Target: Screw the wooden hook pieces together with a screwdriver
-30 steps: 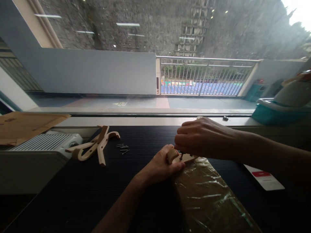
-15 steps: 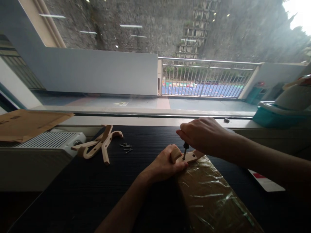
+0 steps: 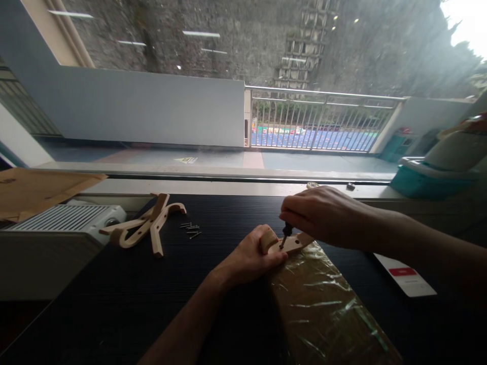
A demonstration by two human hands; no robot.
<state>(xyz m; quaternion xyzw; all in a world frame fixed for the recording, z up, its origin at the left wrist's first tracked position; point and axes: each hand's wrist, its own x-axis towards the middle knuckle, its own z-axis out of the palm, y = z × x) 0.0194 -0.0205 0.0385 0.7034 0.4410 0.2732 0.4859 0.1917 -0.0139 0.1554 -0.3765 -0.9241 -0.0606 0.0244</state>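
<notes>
My left hand [image 3: 255,253] is closed round the near end of a pale wooden hook [image 3: 292,244], pressing it onto the end of a tape-wrapped cardboard box [image 3: 323,299]. My right hand [image 3: 317,213] grips a screwdriver [image 3: 287,231] from above; its handle is mostly hidden in the fingers. The shaft leans slightly, and its tip sits at a hole in the hook by my left thumb. Another dark hole shows farther along the wood. To the left, several loose screws [image 3: 192,228] lie on the black table [image 3: 182,299].
More curved wooden hooks [image 3: 146,225] are piled on the table's left. Beyond them are a white radiator [image 3: 76,220] and brown cardboard [image 3: 45,187]. A white and red card or box [image 3: 407,276] lies right, below my forearm. A teal container [image 3: 429,177] stands by the window.
My right hand has turned and the screwdriver now tilts more, its tip still at the hole. A round object on the sill has come into sight behind the hand. The view has shifted slightly.
</notes>
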